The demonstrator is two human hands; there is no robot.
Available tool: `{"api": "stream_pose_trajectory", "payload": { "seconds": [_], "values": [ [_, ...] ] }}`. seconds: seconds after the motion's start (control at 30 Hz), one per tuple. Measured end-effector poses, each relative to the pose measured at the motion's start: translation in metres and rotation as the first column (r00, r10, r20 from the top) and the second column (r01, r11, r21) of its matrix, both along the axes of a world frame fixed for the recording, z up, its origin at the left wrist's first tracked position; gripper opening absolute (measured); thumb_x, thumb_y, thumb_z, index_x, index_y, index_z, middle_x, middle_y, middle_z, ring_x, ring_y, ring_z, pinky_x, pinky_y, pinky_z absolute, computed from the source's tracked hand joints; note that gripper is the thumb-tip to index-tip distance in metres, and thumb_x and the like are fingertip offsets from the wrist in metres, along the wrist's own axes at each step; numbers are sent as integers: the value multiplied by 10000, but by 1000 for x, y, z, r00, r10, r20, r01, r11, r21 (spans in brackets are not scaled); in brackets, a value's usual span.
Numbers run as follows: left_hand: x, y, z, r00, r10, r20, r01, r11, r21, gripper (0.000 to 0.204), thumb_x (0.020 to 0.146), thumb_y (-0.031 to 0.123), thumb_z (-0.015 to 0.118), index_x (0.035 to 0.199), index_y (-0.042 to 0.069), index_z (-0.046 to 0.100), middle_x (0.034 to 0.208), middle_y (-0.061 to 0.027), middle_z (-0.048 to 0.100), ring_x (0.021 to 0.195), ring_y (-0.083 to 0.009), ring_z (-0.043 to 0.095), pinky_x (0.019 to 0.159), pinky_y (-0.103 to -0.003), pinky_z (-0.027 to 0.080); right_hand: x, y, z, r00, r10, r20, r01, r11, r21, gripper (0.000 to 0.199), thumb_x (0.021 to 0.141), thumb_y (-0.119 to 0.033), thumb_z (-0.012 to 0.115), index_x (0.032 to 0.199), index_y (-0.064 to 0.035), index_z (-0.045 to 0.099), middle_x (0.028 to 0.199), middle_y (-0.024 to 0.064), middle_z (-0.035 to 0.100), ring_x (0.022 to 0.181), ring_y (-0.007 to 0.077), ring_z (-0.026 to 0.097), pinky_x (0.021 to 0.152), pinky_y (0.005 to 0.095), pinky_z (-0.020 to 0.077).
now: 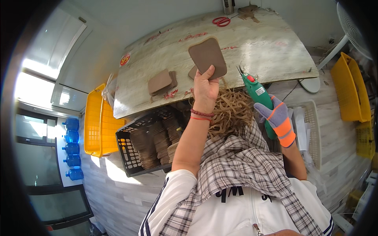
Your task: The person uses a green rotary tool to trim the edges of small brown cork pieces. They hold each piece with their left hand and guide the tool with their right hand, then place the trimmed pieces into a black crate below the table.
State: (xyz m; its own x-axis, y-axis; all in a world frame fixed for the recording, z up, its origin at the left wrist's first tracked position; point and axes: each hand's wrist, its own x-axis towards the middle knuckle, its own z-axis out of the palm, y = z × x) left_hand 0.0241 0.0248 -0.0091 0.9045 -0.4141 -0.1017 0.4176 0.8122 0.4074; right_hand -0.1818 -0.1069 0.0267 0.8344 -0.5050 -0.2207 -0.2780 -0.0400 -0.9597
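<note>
Held up over the table's near edge is a brown rounded-corner rectangular pad (207,57), pinched at its lower edge by my bare left hand (206,87). My right hand (277,114), in a grey and orange glove, grips green electric scissors (256,91) with a red button; their slim blades point up toward the table. Part of another brown piece (192,72) shows behind the held pad. To its left lies a small stack of similar brown pads (160,82). A tangle of thin brown trimmed strips (231,112) lies over my lap, between my hands.
The worn table (260,59) carries red-handled scissors (221,21) and scraps (249,11) at its back. A black crate (128,147) of stacked brown pieces stands left of my lap, beside a yellow basket (92,126). A pale basket (315,135) is at right, near a fan (352,29).
</note>
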Motion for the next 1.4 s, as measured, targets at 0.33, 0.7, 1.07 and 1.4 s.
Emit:
{"api": "stream_pose_trajectory", "payload": {
  "seconds": [0.33,0.7,1.07,1.4],
  "values": [
    [-31,-31,34,997,44,-63,-56,977,-207,360,856,-89,570,1180,36,475,1176,-96,570,1105,-240,555,988,-378,468,2,17,23,993,-52,103,52,999,5,417,767,-219,780,1042,21,578,706,12,613,538,47,535,480,209,440],
    [-49,-32,25,1000,-13,19,14,997,-79,338,872,-87,543,1177,40,473,1178,-99,561,1083,-233,562,969,-355,477,9,19,42,987,-117,111,122,992,-38,377,761,-221,786,997,-2,590,664,-3,596,513,45,519,462,210,418],
    [-54,-4,16,979,-67,191,61,997,35,300,854,-109,545,1122,25,551,1090,-90,628,990,-203,618,871,-342,530,13,11,54,993,-76,91,77,997,-16,403,757,-218,787,1022,14,590,679,5,601,528,48,526,480,207,426],
    [-9,77,25,879,-311,361,142,895,424,350,813,-120,581,1145,-9,583,1051,-82,654,917,-162,638,810,-304,541,-5,2,70,975,211,-72,-219,969,-112,409,782,-148,740,1100,22,548,762,35,613,572,74,564,508,225,480]
  ]
}}
